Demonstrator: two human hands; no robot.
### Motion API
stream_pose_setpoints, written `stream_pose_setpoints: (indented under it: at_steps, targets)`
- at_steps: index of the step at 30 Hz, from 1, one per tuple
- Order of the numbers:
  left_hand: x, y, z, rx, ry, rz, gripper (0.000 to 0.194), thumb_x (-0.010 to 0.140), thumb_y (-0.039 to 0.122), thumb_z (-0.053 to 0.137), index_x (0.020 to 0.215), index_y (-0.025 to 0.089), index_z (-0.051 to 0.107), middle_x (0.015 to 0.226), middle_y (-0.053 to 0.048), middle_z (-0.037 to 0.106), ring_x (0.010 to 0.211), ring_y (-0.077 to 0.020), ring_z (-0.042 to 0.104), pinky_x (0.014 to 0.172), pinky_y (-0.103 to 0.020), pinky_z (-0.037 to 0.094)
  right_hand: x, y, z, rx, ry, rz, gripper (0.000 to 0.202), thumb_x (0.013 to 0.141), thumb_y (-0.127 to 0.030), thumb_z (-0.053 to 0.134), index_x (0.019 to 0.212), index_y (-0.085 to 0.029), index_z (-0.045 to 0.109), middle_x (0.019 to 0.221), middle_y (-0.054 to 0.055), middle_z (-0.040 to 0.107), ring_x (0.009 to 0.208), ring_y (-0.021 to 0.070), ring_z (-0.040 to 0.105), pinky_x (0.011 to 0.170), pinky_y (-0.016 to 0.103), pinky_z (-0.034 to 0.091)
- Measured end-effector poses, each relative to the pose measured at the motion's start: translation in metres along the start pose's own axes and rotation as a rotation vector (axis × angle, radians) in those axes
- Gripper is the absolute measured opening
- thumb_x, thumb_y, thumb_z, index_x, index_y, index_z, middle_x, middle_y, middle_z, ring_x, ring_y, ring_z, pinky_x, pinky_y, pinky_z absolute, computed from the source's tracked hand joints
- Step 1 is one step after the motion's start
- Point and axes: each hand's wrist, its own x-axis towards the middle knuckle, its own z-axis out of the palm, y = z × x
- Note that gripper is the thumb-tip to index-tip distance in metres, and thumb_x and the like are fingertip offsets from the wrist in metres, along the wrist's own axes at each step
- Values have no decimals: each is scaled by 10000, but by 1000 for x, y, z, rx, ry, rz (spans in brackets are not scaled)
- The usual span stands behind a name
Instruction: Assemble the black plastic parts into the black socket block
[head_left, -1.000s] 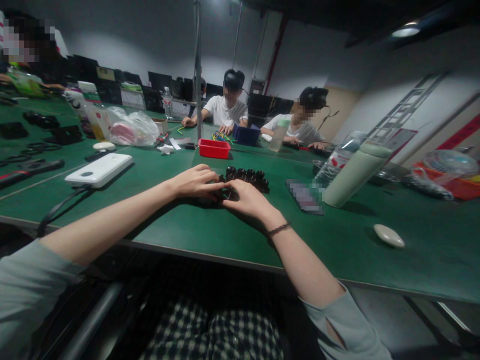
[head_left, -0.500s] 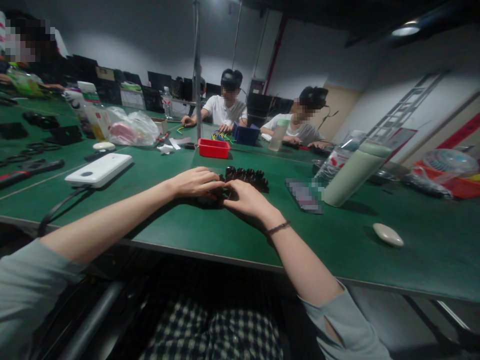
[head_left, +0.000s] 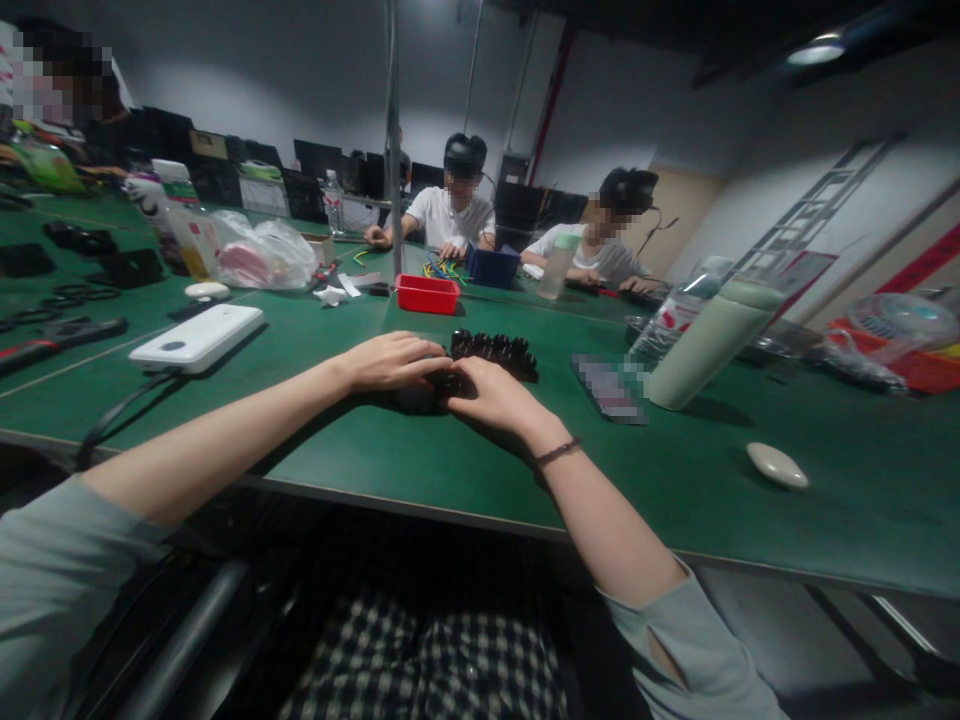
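Both hands meet over a black part [head_left: 424, 397] on the green table [head_left: 420, 450], which they mostly cover; its kind I cannot make out. My left hand [head_left: 390, 362] reaches over it from the left, fingers bent onto its top. From the right, my right hand [head_left: 491, 392] curls thumb and fingers around its near end. Just behind the hands lies a black ridged piece [head_left: 499, 352] with a row of round, scalloped shapes along it. A red open box [head_left: 427, 294] stands farther back.
Left of my arm lies a white power bank [head_left: 199, 340] with a black cable. To the right are a phone [head_left: 607, 388], a green flask [head_left: 712, 345] and a pale oval object [head_left: 777, 466]. Across the table, two people work near a blue box [head_left: 491, 266].
Both hands stay at the same spot on the black part, with only slight finger movement. The view has shifted very little.
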Motion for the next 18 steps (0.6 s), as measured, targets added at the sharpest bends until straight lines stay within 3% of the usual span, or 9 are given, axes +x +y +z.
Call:
stream_pose_setpoints:
  at_steps: [10,18]
  targets:
    - [-4,-1,2,-28,-86,-66,337,981,276,485,1296,175,547,1109,-141,679,948,-180,650,851,-307,521,1,1,2,0,35,-22,331,787,-208,710,1088,-93,632,1104,148,671,999,237,625,895,371,484]
    - [-3,-1,1,8,-9,-17,346,994,289,453,1292,134,534,1083,-157,686,942,-193,656,816,-314,540,1,1,1,4,36,-28,343,779,-209,720,1086,-82,637,1090,148,671,985,235,621,890,362,478]
